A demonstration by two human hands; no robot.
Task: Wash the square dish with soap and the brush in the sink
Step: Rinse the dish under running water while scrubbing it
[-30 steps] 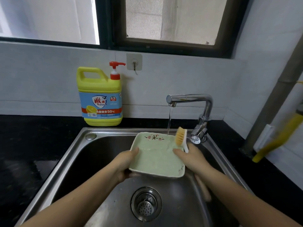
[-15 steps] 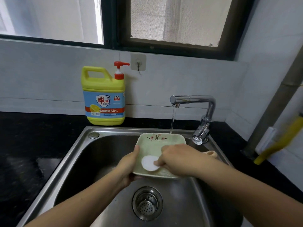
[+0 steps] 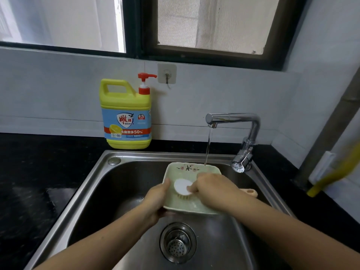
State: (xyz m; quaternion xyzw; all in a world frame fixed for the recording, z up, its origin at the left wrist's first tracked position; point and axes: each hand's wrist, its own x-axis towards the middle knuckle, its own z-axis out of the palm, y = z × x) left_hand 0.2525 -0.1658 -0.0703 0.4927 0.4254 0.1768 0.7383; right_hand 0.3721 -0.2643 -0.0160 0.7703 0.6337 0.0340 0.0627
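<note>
Two hands: left hand (image 3: pixel 158 199) holds one dish (image 3: pixel 187 170), right hand (image 3: pixel 213 189) one brush (image 3: pixel 182 187)

Square dish (image 3: pixel 188 169), pale green with a floral sprig on the far rim, is sitting tilted above the sink (image 3: pixel 109 184) basin. Brush (image 3: pixel 182 187), white round head, bristles down, is pressing on the dish's inside. Yellow soap jug (image 3: pixel 125 115) with red pump is standing upright behind the sink.

left hand (image 3: pixel 155 199) holds dish (image 3: pixel 187 168) | right hand (image 3: pixel 212 190) presses brush (image 3: pixel 182 187)
</note>
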